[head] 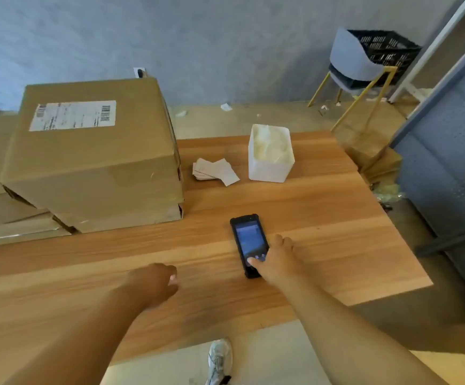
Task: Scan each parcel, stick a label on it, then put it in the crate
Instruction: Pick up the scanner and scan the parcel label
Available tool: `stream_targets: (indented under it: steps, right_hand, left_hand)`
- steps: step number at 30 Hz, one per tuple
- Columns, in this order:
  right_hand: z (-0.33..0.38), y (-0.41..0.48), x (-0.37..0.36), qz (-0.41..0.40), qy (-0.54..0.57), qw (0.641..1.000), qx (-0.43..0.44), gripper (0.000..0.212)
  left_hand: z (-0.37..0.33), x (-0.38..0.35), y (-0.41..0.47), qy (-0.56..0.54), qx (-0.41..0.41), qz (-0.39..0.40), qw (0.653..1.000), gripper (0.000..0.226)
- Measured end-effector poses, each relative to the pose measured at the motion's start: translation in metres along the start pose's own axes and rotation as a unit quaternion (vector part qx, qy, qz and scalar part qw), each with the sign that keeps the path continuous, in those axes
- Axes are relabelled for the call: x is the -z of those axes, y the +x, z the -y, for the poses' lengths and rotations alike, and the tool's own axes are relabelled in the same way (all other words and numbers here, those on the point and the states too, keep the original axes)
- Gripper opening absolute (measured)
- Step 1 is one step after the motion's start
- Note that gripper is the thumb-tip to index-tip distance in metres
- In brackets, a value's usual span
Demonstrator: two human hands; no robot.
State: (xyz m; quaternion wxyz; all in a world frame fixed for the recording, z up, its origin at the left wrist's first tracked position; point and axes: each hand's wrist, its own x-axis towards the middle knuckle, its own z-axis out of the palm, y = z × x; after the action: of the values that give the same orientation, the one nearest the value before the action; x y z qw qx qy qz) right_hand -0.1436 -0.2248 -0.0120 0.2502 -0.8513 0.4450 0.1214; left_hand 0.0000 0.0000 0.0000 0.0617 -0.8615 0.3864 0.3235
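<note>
A black handheld scanner [249,240] lies flat on the wooden table [337,232], its screen lit. My right hand [274,259] rests on the scanner's lower end, fingers around it. My left hand [156,283] hovers over the table to the left, fingers curled, holding nothing. A large cardboard parcel [92,159] with a printed shipping label stands at the left on flatter cardboard boxes [17,223]. A small pile of white labels [214,169] lies behind the scanner. The black crate [384,54] sits on a chair at the back right.
A white plastic tub [270,159] stands beside the labels. A grey chair with gold legs [356,70] carries the crate. A grey perforated panel [448,173] leans at the right of the table. Paper scraps lie on the floor.
</note>
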Motion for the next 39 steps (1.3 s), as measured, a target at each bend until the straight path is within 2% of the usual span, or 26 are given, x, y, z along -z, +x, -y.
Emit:
stream_targets:
  steps: [3, 6, 9, 11, 16, 21, 26, 29, 33, 37, 39]
  right_hand:
    - [0.01, 0.022, -0.008, 0.051, -0.037, 0.998, -0.019, 0.113]
    - [0.024, 0.032, -0.018, 0.094, -0.081, 0.992, -0.017, 0.126]
    - [0.03, 0.04, -0.025, 0.072, -0.14, 0.987, -0.016, 0.124]
    - [0.034, 0.044, -0.026, 0.064, -0.137, 0.988, -0.034, 0.123]
    - [0.033, 0.055, -0.021, 0.076, -0.042, 0.992, -0.091, 0.114]
    - [0.039, 0.049, 0.0, 0.058, 0.052, 0.992, -0.103, 0.108]
    - [0.062, 0.025, 0.04, -0.01, 0.226, 0.973, -0.039, 0.083]
    - [0.086, 0.01, 0.069, -0.061, 0.275, 0.959, 0.03, 0.08]
    - [0.129, -0.009, 0.107, -0.107, 0.265, 0.951, 0.119, 0.083]
    - [0.175, -0.024, 0.143, -0.094, 0.204, 0.955, 0.192, 0.078]
    - [0.198, -0.031, 0.158, -0.082, 0.149, 0.96, 0.22, 0.077]
  left_hand:
    - [0.0, -0.001, 0.014, -0.008, 0.025, 0.011, 1.0, 0.036]
    - [0.003, -0.005, 0.021, -0.02, 0.046, 0.013, 0.999, 0.035]
    - [0.004, -0.009, 0.023, -0.031, 0.06, 0.009, 0.998, 0.035]
    - [0.005, -0.011, 0.024, -0.042, 0.063, 0.004, 0.997, 0.035]
    - [0.009, -0.011, 0.018, -0.069, 0.067, 0.0, 0.995, 0.033]
    - [0.017, -0.004, 0.006, -0.117, 0.054, -0.045, 0.991, 0.028]
    - [0.029, 0.021, -0.019, -0.151, 0.021, -0.122, 0.981, 0.026]
    - [0.036, 0.048, -0.038, -0.173, -0.005, -0.196, 0.965, 0.024]
    - [0.048, 0.094, -0.066, -0.186, -0.014, -0.308, 0.933, 0.016]
    - [0.072, 0.128, -0.079, -0.193, -0.047, -0.458, 0.867, 0.037]
    - [0.088, 0.14, -0.078, -0.154, -0.032, -0.513, 0.844, 0.036]
